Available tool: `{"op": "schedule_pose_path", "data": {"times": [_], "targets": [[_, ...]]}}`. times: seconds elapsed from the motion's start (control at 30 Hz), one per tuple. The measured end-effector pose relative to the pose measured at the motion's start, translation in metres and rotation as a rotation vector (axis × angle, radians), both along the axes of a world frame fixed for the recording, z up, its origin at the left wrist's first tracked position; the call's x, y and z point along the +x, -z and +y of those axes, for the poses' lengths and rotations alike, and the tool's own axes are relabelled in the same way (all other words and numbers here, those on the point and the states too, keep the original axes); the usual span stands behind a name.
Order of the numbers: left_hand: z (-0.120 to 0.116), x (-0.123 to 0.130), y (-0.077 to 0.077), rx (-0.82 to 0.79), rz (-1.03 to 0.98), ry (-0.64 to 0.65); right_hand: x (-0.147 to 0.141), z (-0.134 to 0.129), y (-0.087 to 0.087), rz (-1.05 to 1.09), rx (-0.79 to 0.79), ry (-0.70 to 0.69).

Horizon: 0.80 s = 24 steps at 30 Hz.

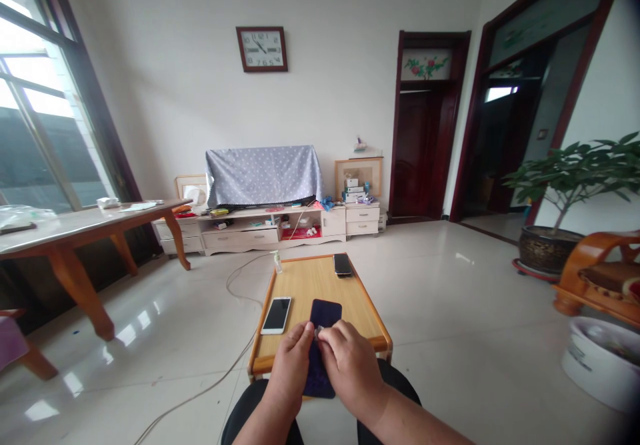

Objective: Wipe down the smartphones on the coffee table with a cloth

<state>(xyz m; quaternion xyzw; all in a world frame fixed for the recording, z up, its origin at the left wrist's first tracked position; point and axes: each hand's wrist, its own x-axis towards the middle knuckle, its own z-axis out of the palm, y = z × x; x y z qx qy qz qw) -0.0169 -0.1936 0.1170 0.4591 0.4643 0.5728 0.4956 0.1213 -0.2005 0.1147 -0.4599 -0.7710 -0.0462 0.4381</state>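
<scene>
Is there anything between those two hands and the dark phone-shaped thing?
Yes, perhaps: a small whitish piece shows where the left hand and right hand come close, in front of the dark phone-shaped thing. What it is, I can't tell. Nothing else visible is in the way.

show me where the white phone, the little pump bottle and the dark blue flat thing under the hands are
white phone (276, 316): head view, dark screen
pump bottle (279, 264): head view, clear body
dark blue flat thing (327, 312): head view, upper end
</scene>
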Motion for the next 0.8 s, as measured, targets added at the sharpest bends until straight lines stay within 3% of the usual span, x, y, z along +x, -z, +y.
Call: {"op": "schedule_pose_path", "data": {"times": [0.23, 0.3, 0.47, 0.67, 0.8], "targets": [[-0.002, 0.004, -0.012, 0.018, -0.021, 0.071, 0.027, 0.034, -0.03, 0.105, 0.045, 0.154], [-0.002, 0.003, -0.014, 0.006, -0.038, 0.05, 0.027, 0.03, -0.027, 0.104, 0.045, 0.15], [-0.002, -0.004, -0.01, -0.01, 0.004, -0.022, 0.014, 0.004, 0.0, -0.001, -0.002, 0.037], [-0.002, 0.002, -0.013, -0.001, -0.037, 0.053, 0.022, 0.025, -0.019, 0.079, 0.034, 0.145], [-0.001, 0.002, -0.012, -0.005, -0.027, 0.0, 0.014, 0.011, -0.011, 0.0, 0.005, 0.05]]}}
